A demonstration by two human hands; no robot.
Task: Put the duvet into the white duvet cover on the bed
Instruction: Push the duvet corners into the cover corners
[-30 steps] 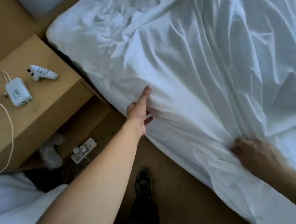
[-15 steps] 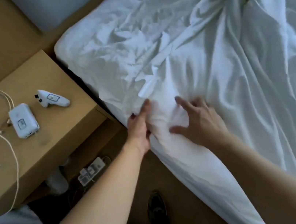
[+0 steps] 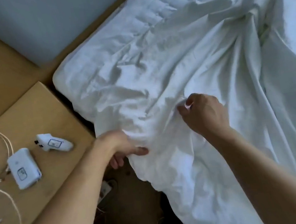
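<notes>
L hand [image 3: 122, 148] grips white duvet cover [image 3: 176, 73] at side edge of bed [image 3: 65, 80]; R hand [image 3: 204, 115] pinches cover fold just beside it

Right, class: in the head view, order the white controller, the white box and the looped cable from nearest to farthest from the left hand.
1. White controller, on the bedside table, left of the left hand.
2. White box, further left.
3. Looped cable, far left edge.
</notes>
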